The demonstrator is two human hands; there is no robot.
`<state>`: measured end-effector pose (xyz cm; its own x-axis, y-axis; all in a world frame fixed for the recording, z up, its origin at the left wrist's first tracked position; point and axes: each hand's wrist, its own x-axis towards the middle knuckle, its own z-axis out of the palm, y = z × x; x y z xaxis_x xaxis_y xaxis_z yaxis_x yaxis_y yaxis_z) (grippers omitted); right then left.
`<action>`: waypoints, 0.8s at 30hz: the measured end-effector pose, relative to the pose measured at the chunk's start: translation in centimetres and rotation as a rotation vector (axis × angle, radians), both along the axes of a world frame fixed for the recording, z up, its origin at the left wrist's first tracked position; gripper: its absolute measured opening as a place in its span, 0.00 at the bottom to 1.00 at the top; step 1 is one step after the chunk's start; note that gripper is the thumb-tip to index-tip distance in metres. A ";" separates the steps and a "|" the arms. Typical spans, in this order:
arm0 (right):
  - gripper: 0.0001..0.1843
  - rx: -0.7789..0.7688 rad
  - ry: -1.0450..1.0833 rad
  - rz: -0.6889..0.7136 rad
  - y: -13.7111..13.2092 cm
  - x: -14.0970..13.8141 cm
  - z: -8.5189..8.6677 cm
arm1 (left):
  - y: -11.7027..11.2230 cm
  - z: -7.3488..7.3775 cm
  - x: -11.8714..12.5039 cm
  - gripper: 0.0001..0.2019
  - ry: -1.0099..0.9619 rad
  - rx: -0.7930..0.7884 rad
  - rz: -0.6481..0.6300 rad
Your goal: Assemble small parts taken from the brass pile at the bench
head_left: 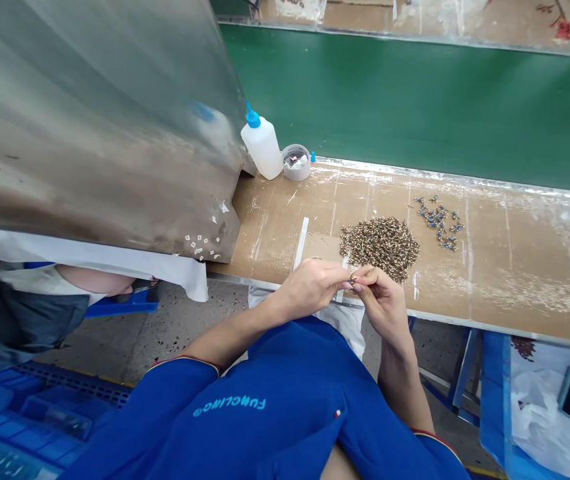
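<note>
Working one piece at a time here: the left hand (309,288) and right hand (382,303) sit over the near edge of the tabletop (515,280), their grip pressed together, pinching a tiny metal part (353,279) just short of a heap of brass-looking bits (379,248). Too small to make out details, but it looks like it calls for a steady, careful pinch.

Cardboard-topped bench (505,283), metal parts heap (379,248), squeeze bottle (262,148)

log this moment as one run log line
left hand and right hand | both pinch small metal part | nearby pile of metal parts | blue-marked parts beyond | cardboard bench top
</note>
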<state>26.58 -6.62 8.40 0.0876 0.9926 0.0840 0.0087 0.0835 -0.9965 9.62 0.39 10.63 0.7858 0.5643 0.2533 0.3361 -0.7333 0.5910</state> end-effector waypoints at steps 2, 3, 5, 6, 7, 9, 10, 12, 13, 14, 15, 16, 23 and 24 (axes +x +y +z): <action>0.15 -0.007 -0.018 -0.001 0.1 -0.1 0.0 | 0.2 0.0 -0.3 0.15 0.009 -0.020 -0.027; 0.15 -0.018 -0.017 -0.001 0.1 -0.1 -0.1 | 0.3 0.0 -0.5 0.15 0.009 -0.034 -0.037; 0.15 -0.047 0.015 -0.003 0.2 -0.4 -0.2 | 0.4 -0.2 -0.9 0.15 -0.003 -0.068 -0.033; 0.15 -0.065 0.040 -0.005 0.3 -0.6 -0.2 | 0.4 -0.4 -1.0 0.16 -0.017 -0.082 -0.018; 0.15 -0.084 0.064 -0.008 0.3 -0.8 -0.3 | 0.3 -0.5 -1.2 0.16 -0.035 -0.095 -0.003; 0.15 -0.115 0.099 -0.019 0.3 -1.1 -0.5 | 0.1 -0.9 -1.4 0.16 -0.074 -0.116 0.020; 0.15 -0.127 0.109 -0.023 0.3 -1.3 -0.6 | -0.1 -1.0 -1.5 0.17 -0.088 -0.125 0.027; 0.15 -0.143 0.120 -0.024 0.3 -1.5 -0.7 | -0.3 -1.2 -1.7 0.17 -0.091 -0.149 0.033; 0.16 -0.148 0.120 -0.021 0.2 -1.5 -0.8 | -0.4 -1.3 -1.7 0.17 -0.082 -0.163 0.032; 0.16 -0.154 0.118 -0.016 0.2 -1.5 -0.8 | -0.5 -1.4 -1.8 0.17 -0.072 -0.176 0.031; 0.16 -0.159 0.116 -0.007 0.1 -1.5 -0.8 | -0.6 -1.4 -1.8 0.17 -0.066 -0.188 0.029; 0.16 -0.162 0.115 0.002 0.0 -1.4 -0.8 | -0.7 -1.5 -1.9 0.17 -0.064 -0.196 0.027; 0.17 -0.119 0.106 0.053 -0.1 -1.1 -0.8 | -1.2 -1.4 -1.7 0.22 -0.128 -0.202 0.066; 0.17 -0.120 0.105 0.054 -0.2 -1.1 -0.8 | -1.2 -1.4 -1.7 0.22 -0.128 -0.199 0.074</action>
<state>25.45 -6.81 7.57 0.0363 0.9984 -0.0424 -0.0975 -0.0386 -0.9945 7.97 -0.84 9.22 0.7089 0.6678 0.2268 0.2975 -0.5747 0.7624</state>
